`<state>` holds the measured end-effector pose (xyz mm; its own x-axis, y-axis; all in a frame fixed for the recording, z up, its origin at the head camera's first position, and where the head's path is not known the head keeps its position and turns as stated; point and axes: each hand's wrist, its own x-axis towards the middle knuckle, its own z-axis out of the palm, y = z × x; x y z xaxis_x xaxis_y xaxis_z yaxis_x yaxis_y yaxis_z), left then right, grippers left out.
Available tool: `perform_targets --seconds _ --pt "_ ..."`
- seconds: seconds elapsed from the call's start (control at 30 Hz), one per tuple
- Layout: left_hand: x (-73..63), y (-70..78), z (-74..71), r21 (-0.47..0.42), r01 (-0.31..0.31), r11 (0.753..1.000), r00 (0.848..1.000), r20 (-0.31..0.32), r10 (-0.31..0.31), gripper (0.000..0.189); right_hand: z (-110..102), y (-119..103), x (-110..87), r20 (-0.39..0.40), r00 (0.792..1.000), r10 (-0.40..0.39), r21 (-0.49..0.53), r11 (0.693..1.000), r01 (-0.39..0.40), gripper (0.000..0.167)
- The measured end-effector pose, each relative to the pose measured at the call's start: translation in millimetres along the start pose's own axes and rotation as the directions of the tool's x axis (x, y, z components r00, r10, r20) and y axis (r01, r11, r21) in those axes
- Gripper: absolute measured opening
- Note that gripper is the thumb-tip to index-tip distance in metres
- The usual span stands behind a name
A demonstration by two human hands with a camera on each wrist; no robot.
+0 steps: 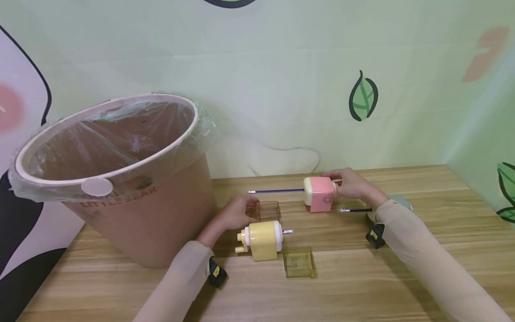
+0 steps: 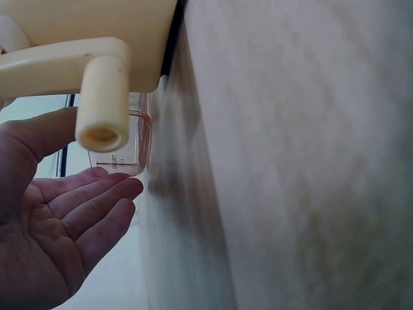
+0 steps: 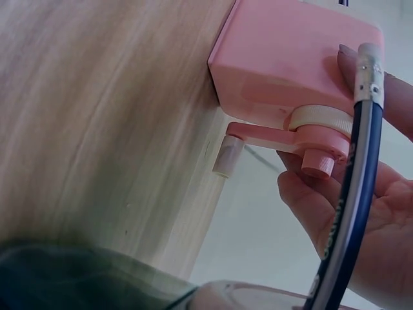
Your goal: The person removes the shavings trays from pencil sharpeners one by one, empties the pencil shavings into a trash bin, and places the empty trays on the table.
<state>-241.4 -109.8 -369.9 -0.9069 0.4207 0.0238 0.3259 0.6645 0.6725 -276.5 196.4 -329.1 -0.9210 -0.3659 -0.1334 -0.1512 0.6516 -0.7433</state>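
My right hand [image 1: 351, 184] holds a pink pencil sharpener [image 1: 320, 194] by its crank end; a blue pencil [image 1: 277, 191] sticks out leftward. In the right wrist view, the fingers lie around the pink sharpener's [image 3: 290, 64] back, beside its crank [image 3: 264, 134]. My left hand [image 1: 238, 213] is at the left end of a clear brown drawer [image 1: 268, 210], fingers fairly straight. The left wrist view has the fingertips near the drawer [image 2: 122, 152], behind a cream crank handle [image 2: 103, 103]. That crank belongs to the yellow pencil sharpener [image 1: 263, 241], with a pencil end [image 1: 287, 231] poking out.
A clear olive drawer [image 1: 298, 264] lies in front of the yellow sharpener. Beside my right wrist are a dark pencil [image 1: 356, 209] and a partly hidden grey-green object [image 1: 399, 202]. A large bin [image 1: 141, 214] with a plastic liner stands left, against the patterned wall covering [image 1: 273, 98].
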Motion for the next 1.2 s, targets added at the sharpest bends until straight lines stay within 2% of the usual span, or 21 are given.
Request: perform_targets --seconds 0.2,0.4,0.57,0.7,0.9,1.07,1.2 --pt "-0.3 -0.3 -0.6 -0.01 0.001 1.0 1.0 0.017 -0.001 0.058 -1 -1 -1.0 0.01 1.0 -0.008 -0.016 1.0 0.008 0.07" --pt "-4.9 -0.9 -6.7 -0.076 0.005 0.997 0.999 0.035 -0.003 0.066 -7 -7 -11.3 0.021 0.999 -0.036 -0.027 0.999 0.037 0.077" --pt "-12.1 3.5 -17.1 -0.094 -0.01 0.996 1.0 0.009 0.011 0.062 -15 -13 -24.5 0.003 0.996 -0.092 -0.04 0.995 0.092 0.074" --pt "-18.0 9.3 -23.8 -0.066 -0.022 0.998 0.999 -0.026 0.02 0.06 -19 -14 -34.6 0.025 0.993 -0.118 -0.056 0.991 0.119 0.07" --pt "-26.5 25.5 -27.8 -0.046 -0.042 0.998 0.997 -0.072 0.039 0.056 -23 -11 -49.7 0.039 0.989 -0.141 -0.054 0.988 0.143 0.072" --pt "-36.1 46.8 -26.2 -0.023 -0.059 0.998 0.993 -0.108 0.056 0.054 -26 -8 -64.4 0.026 0.986 -0.164 -0.069 0.984 0.165 0.071" --pt "-41.7 64.8 -24.1 -0.024 -0.1 0.995 0.986 -0.134 0.096 0.053 -30 -3 -74.8 0.01 0.979 -0.202 -0.084 0.976 0.202 0.067"
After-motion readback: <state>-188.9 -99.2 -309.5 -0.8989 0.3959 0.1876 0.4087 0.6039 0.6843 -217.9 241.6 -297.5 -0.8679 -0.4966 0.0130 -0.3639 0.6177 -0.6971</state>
